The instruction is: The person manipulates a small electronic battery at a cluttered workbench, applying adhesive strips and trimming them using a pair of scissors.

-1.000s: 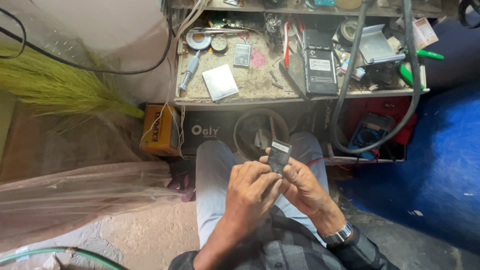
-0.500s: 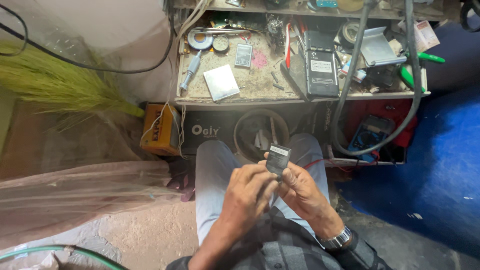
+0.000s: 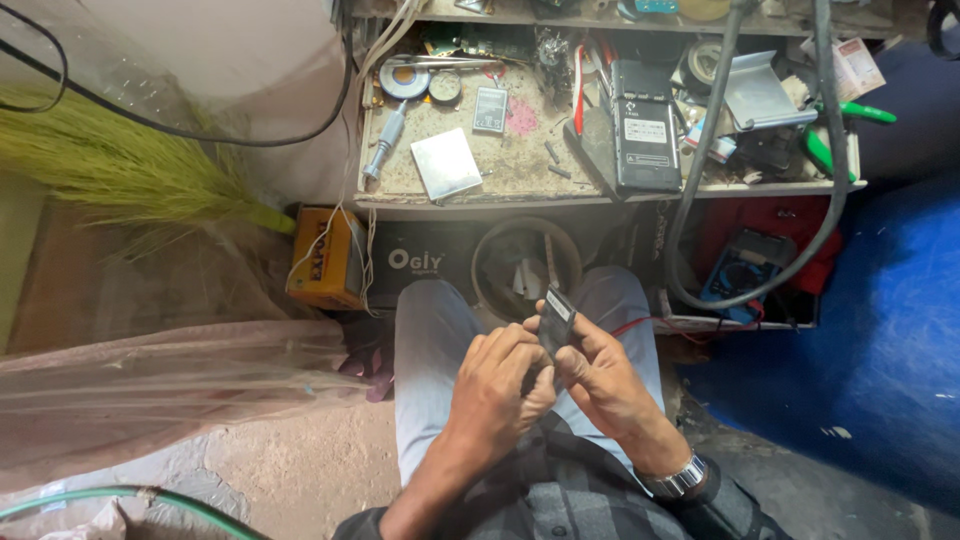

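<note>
Hands: both up over the lap, left hand (image 3: 500, 385) and right hand (image 3: 600, 380) pinching one small dark phone battery (image 3: 556, 320) between them
Battery: tilted on edge, just below the cluttered workbench (image 3: 520, 170)
Bench: black phone (image 3: 645, 135), silver plate (image 3: 446, 164), green pliers (image 3: 845, 120)

I see a screwdriver (image 3: 383, 143) at eleven o'clock, green pliers (image 3: 838, 128) at two, broom (image 3: 120, 165) at ten.

A small, flat, dark battery (image 3: 556, 320) with a pale label strip is standing tilted on edge, just below the desk (image 3: 520, 185).
</note>
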